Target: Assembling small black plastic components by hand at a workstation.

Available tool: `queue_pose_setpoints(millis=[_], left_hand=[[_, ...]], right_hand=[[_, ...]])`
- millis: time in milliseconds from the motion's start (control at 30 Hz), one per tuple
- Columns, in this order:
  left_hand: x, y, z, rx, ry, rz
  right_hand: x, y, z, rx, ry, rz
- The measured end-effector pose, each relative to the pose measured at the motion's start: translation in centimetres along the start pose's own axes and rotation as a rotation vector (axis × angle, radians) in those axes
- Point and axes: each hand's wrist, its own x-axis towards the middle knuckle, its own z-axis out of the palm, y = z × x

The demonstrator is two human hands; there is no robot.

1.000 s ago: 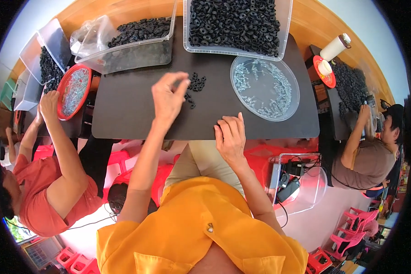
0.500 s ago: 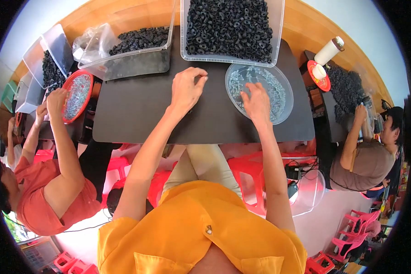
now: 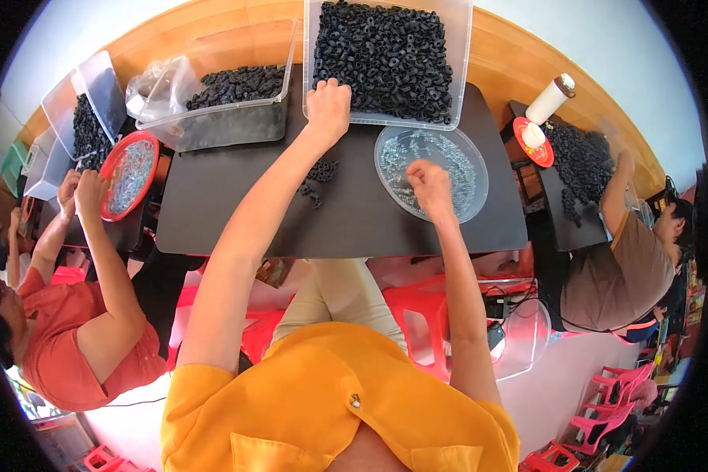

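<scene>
My left hand (image 3: pixel 328 110) is at the near left part of a clear plastic bin (image 3: pixel 466 79) heaped with small black ring-shaped pieces (image 3: pixel 389 59). Its fingers are curled in, and whatever they hold is hidden. Over the left side of a round, shallow clear tray (image 3: pixel 480 193) is my right hand (image 3: pixel 430 187), its fingers bent and drawn together; no held item can be made out. Small shiny, see-through-looking pieces (image 3: pixel 452 161) are strewn in that tray. Under my left forearm, a little group of black pieces (image 3: pixel 321 173) lies on the dark tabletop (image 3: pixel 236 204).
Back left stands another clear bin (image 3: pixel 212 134) of black pieces, with a plastic bag (image 3: pixel 159 86) in it. A co-worker in red (image 3: pixel 94 338) works by a red-rimmed tray (image 3: pixel 106 189). At right, a co-worker in brown (image 3: pixel 617 275) sits near a black heap (image 3: pixel 578 169) and a bottle (image 3: pixel 549 98).
My left hand has gone forward from above the table to the bin, baring the black pieces on the tabletop. My right hand's fingers have curled in over the tray. The view has shifted slightly.
</scene>
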Motion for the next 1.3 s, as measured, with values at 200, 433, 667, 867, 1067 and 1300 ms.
queue_pose_setpoints(millis=[200,433,667,867,1067,1300], left_hand=[[0.3,-0.4,0.8,0.027,-0.035,0.087],[0.2,-0.8,1.4,-0.039,0.06,0.164],[-0.2,-0.8,0.9,-0.075,0.042,0.135],[-1.2,-1.6,-0.6,-0.349,0.082,0.057],[-5.1,-1.3,-3.4,-0.981,0.081,-0.11],[-13.1,-0.4,-5.1,-1.628,-0.286,-0.492]], right_hand=[[0.4,1.9,-0.7,0.487,0.051,0.145],[0.1,1.3,-1.3,0.669,0.028,0.246],[0.4,2.4,-2.1,0.805,0.066,0.173],[-0.2,2.6,-2.0,-0.084,0.112,-0.095],[-0.1,3.5,-3.7,-0.015,0.208,0.009],[-0.4,2.3,-2.2,-0.164,0.024,0.1]])
